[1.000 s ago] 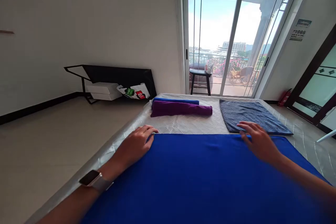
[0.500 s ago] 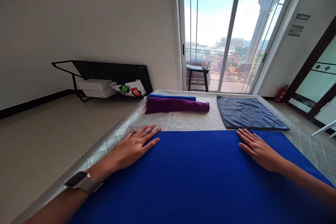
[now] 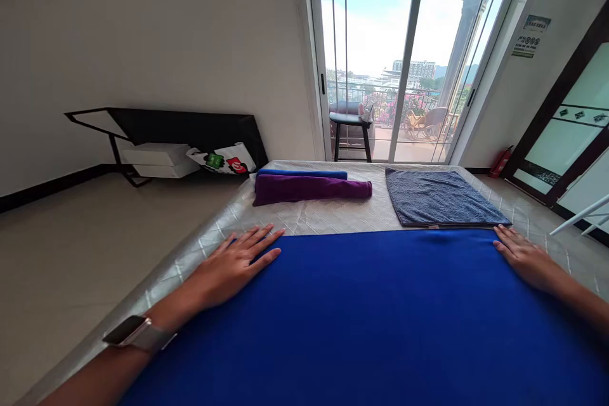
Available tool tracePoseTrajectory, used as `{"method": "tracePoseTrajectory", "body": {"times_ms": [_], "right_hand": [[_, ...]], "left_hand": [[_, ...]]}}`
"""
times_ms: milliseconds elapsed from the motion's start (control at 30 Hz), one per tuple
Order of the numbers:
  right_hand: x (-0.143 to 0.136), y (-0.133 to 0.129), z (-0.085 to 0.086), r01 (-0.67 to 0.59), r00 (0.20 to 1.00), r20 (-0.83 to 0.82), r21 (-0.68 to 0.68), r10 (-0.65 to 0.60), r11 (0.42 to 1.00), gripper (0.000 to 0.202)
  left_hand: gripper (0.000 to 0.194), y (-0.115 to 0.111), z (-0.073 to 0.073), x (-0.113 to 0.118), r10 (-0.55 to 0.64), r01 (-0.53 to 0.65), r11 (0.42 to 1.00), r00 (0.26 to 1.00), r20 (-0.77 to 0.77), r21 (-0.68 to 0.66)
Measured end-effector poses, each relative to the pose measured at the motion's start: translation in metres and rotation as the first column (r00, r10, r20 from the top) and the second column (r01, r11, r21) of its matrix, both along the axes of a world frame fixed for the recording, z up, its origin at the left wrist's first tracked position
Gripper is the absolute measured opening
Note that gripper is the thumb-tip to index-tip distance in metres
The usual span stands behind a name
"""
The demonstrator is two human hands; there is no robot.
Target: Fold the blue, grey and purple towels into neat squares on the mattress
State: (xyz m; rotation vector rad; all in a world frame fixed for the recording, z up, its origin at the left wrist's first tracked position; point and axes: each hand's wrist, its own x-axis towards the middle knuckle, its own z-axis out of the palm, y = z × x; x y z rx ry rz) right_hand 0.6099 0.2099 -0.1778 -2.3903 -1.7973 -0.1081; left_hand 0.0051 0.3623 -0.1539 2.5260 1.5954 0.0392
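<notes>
A blue cloth [image 3: 361, 304] lies spread over a table with a silvery quilted cover [image 3: 328, 220]. My left hand [image 3: 233, 266] rests flat on the cloth's far left corner, fingers spread, a watch on the wrist. At the far right corner my right hand [image 3: 530, 260] lies flat with its fingers stretched out. Beyond the cloth are a purple roll [image 3: 311, 189], a blue roll [image 3: 304, 173] behind it, and a flat grey-blue towel [image 3: 442, 198] close to my right fingertips.
On the left, a black frame [image 3: 190, 127] stands by the wall with white boxes [image 3: 159, 160] and a printed bag [image 3: 223, 160]. A black stool [image 3: 349, 119] is near the glass door. A fire extinguisher [image 3: 500, 162] stands at the right.
My right hand has slid right along the cloth's far edge to its corner. My left hand stays at the left corner. The view has shifted slightly.
</notes>
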Motion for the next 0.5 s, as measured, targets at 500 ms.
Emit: {"method": "tracePoseTrajectory", "body": {"times_ms": [500], "right_hand": [[-0.204,-0.053,0.015,-0.496,0.855,-0.219,-0.080,0.471,0.864,0.068]], "left_hand": [[0.059,0.006,-0.013,-0.004,-0.030,0.027,0.996,0.999,0.028,0.085]]}}
